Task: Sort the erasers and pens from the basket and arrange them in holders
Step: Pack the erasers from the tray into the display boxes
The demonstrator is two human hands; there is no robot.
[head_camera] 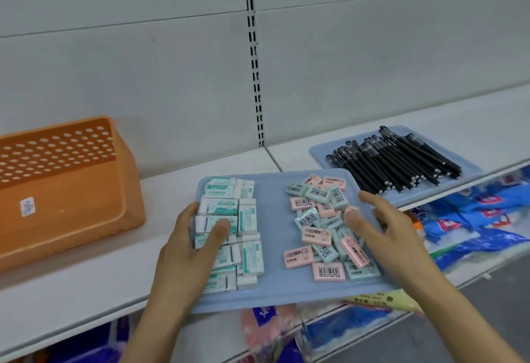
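A blue tray (275, 285) lies on the white shelf, its front edge overhanging. On its left side lie several white-and-green erasers (241, 219) in rows. On its right side sits a loose pile of pink and mint erasers (324, 228). My left hand (189, 245) rests on the left erasers, thumb on top and fingers down the tray's left edge. My right hand (381, 225) hovers open at the right of the pink and mint pile, fingers relaxed, holding nothing. A second blue tray (324, 150) at the back right holds several black pens (401, 159).
An orange perforated basket (66, 190) lies tipped on its side at the left of the shelf (86, 285), nothing visible inside. A slotted upright (255, 76) runs up the grey back wall. Packaged goods (473, 219) fill the lower shelf below.
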